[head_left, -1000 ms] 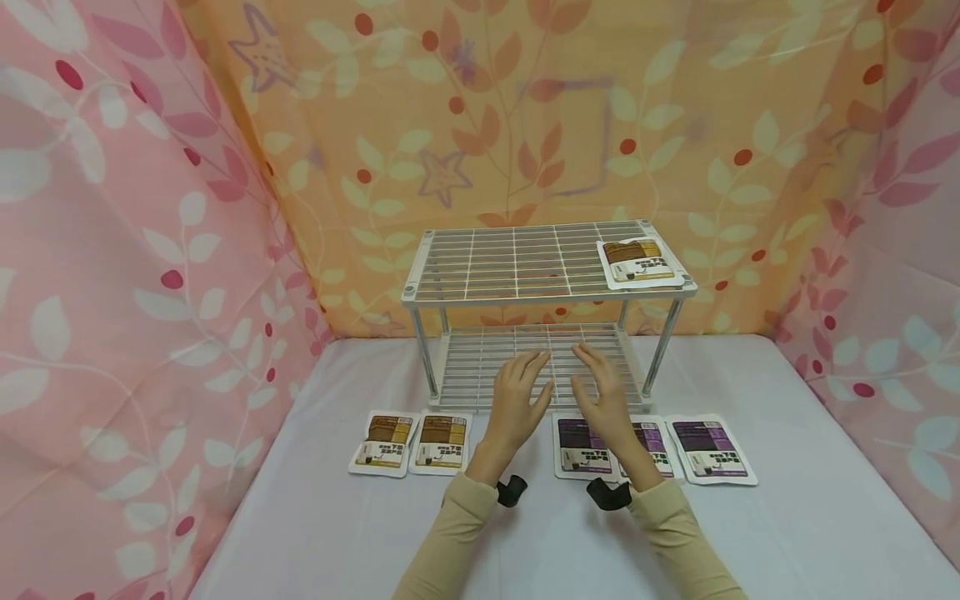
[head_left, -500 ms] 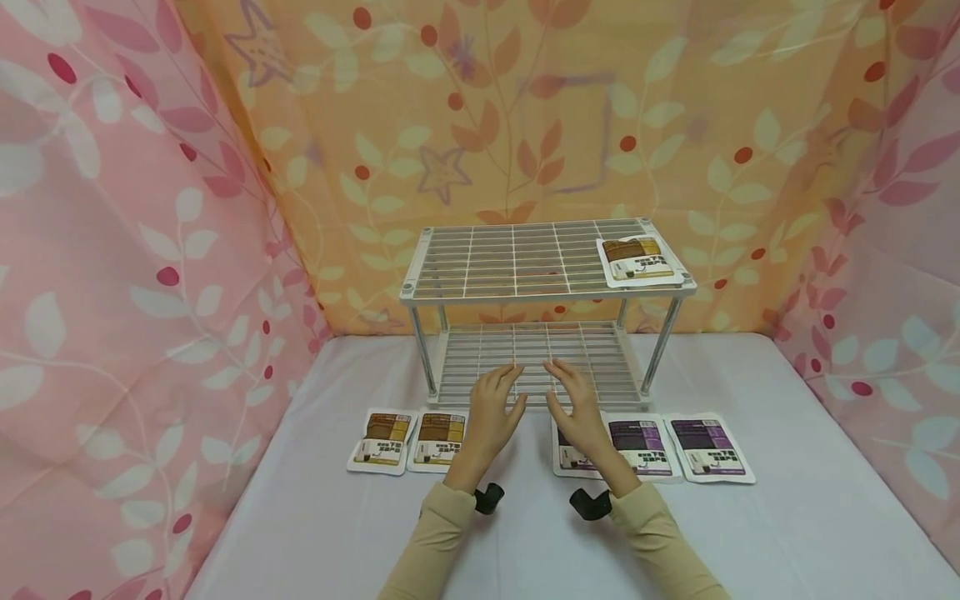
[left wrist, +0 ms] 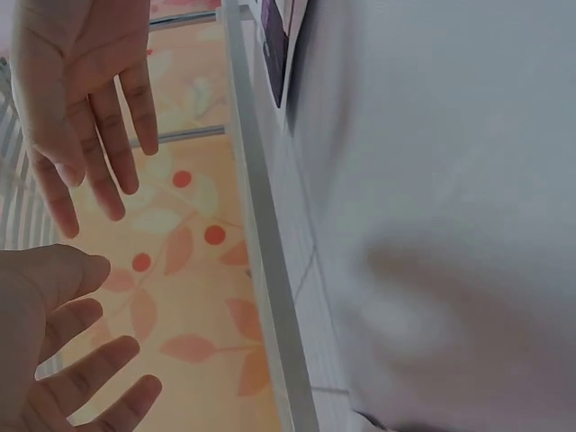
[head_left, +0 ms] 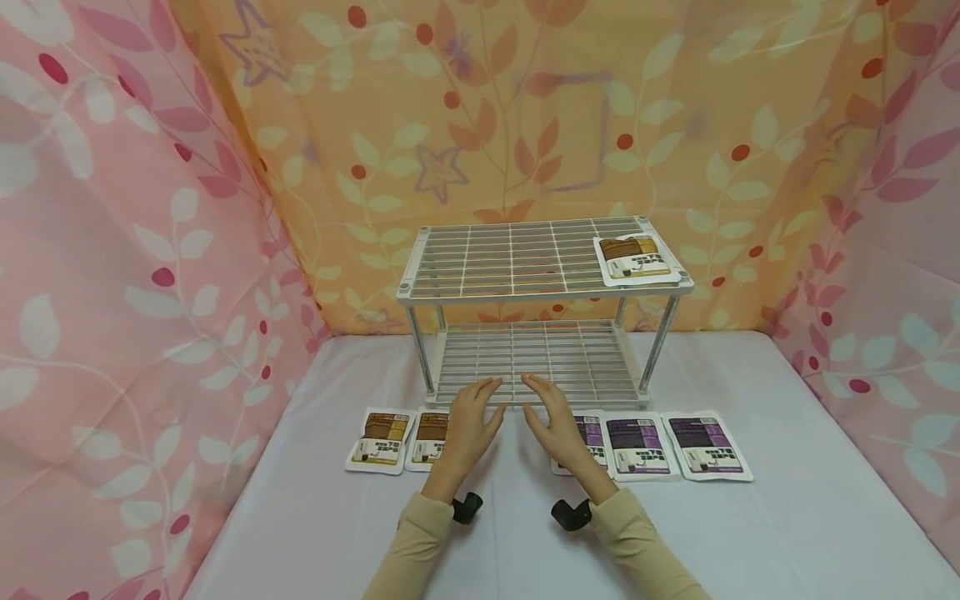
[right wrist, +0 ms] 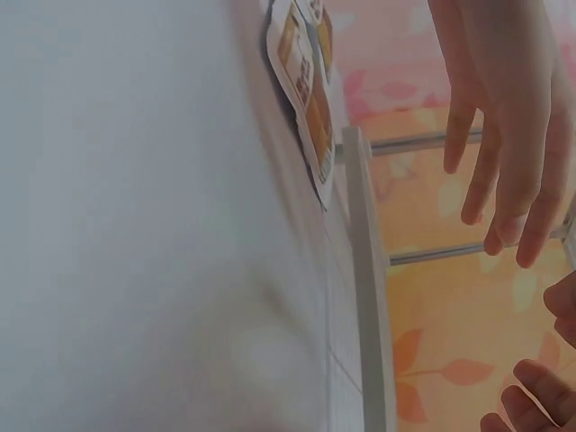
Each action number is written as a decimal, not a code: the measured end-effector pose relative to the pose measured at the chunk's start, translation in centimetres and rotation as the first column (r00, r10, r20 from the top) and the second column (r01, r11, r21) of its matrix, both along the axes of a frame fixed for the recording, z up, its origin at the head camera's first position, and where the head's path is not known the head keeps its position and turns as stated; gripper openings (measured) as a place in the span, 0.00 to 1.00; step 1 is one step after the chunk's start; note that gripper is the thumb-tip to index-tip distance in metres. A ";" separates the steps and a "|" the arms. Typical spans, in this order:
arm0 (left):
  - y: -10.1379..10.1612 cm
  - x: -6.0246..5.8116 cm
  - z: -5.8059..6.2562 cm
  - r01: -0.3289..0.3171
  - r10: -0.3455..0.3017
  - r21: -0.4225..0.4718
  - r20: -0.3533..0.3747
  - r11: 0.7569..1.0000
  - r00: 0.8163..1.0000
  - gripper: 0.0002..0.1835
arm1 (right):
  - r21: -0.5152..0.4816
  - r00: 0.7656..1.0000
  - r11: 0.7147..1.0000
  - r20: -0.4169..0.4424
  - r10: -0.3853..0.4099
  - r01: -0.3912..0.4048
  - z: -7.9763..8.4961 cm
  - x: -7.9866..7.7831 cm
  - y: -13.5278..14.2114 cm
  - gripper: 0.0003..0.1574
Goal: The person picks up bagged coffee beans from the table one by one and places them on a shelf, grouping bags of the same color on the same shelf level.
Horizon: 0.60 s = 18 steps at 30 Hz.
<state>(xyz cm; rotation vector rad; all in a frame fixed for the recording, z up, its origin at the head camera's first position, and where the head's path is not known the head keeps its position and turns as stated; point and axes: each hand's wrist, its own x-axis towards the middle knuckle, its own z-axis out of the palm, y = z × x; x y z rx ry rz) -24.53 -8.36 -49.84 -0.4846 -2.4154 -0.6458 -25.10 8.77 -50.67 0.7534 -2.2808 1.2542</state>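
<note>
While the left hand (head_left: 467, 432) and the right hand (head_left: 557, 427) are hovering over the table (head_left: 300, 533), their palms are facing each other across a gap and their fingertips are pointing toward the white wire rack (head_left: 480, 296). On each hand the thumb is standing apart from the loosely bent fingers, and neither hand is clamping anything. In the head view, the fingertips are overlapping the front of the lower shelf (head_left: 615, 403). 2 brown packets (head_left: 383, 442) are lying side by side on the table in front of the rack's left end, and the left hand and wrist are hiding part of the closer packet. 3 purple packets (head_left: 639, 446) are lying in a row on the right, the right hand and wrist partly covering the leftmost. 1 more brown pouch (head_left: 637, 260) is resting flat on the top shelf, near its front right corner. Black pieces (head_left: 572, 515) are sitting at the inner wrists, beside beige sleeves (head_left: 637, 542). Behind the rack, an orange curtain (head_left: 495, 150) is hanging, and pink curtains (head_left: 135, 333) are flanking the table.
</note>
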 end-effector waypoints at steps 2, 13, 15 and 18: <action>-0.5 0.1 -0.2 0.001 -0.001 0.009 0.015 1.000 1.000 0.24 | 0.001 1.000 1.000 -0.002 0.006 -0.006 -0.3 0.1 -0.4 0.30; -2.9 1.3 -1.3 -0.054 0.054 0.003 0.119 0.999 0.991 0.23 | 0.026 0.997 0.996 0.005 0.080 -0.080 -1.8 0.8 -2.2 0.25; -3.3 1.6 -1.5 -0.062 0.062 0.002 0.139 0.998 0.988 0.23 | 0.041 0.995 0.995 0.015 0.095 -0.096 -2.2 1.0 -2.5 0.25; -3.8 1.9 -1.7 -0.068 0.068 -0.004 0.162 0.998 0.984 0.23 | 0.054 0.993 0.992 0.031 0.117 -0.118 -2.7 1.2 -3.0 0.25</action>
